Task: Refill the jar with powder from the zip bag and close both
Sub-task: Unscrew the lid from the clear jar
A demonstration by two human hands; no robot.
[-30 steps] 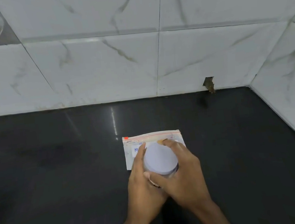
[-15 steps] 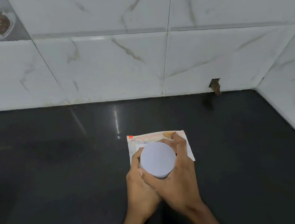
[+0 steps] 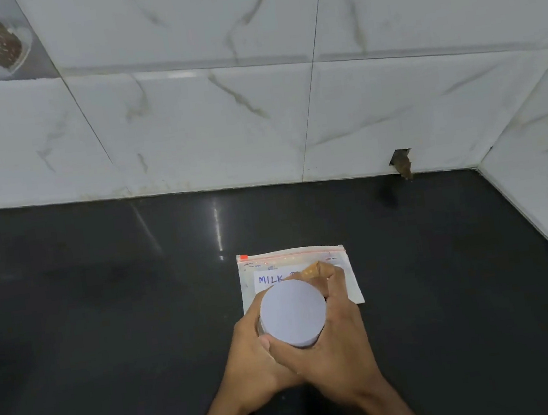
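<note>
Black countertop (image 3: 108,331), marbled wall tiles (image 3: 221,127) behind. 1 jar, body hidden, topped by 1 white lid (image 3: 293,313); 1 zip bag (image 3: 351,287) flat just beyond, zip edge far, label "MILK". Left hand (image 3: 253,361) wrapped round jar below lid; right hand (image 3: 337,341) clasped on lid rim. Lid directly under right palm; unscrewing judged next.

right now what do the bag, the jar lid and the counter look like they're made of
Bag: thin clear plastic film, going by its see-through wrinkled face, red zip strip and paper label reading MILK. Jar lid: probably matte plastic, an even pale lilac with no shine. Counter: likely polished black stone, since it mirrors a light streak. The jar body is hidden by both hands.
</note>
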